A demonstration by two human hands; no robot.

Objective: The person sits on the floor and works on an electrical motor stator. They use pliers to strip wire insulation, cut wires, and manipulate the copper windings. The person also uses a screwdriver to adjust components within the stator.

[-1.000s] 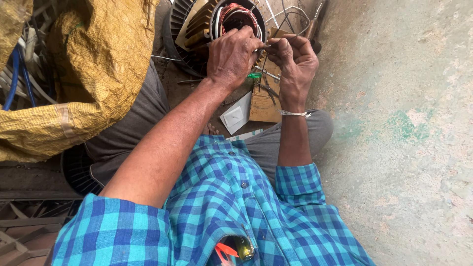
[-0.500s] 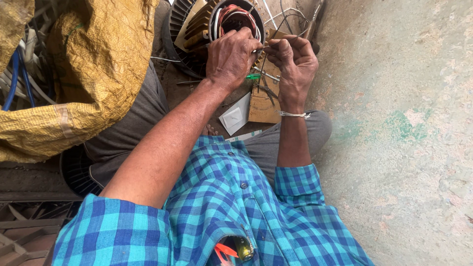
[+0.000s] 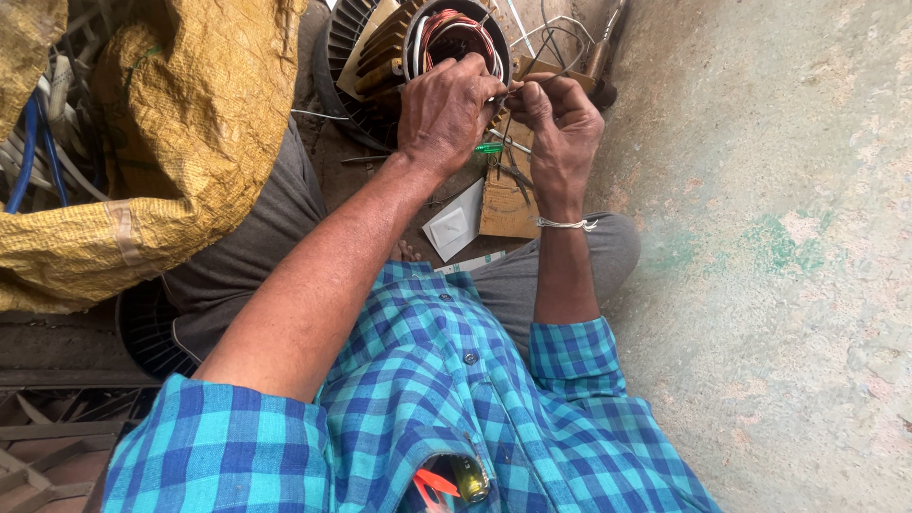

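- Sitting on a rough concrete floor (image 3: 779, 237), beside a yellow sack (image 3: 161, 142).
- Left hand (image 3: 446, 109) resting on the motor (image 3: 418, 57), closing its grip on thin wire (image 3: 518, 87).
- Right hand (image 3: 562, 123) pinching the same wire, just beside the copper windings (image 3: 456, 28).
- Judging the wire light, springy, easily kinked; best pinching near the end.
- Motor looking heavy, rigid.

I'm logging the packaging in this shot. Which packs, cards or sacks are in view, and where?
Yellow woven sack: upper left, crumpled, bulging.
White square packet: flat on the ground under the left hand.
Brown cardboard piece: below the right hand, flat, rectangular.
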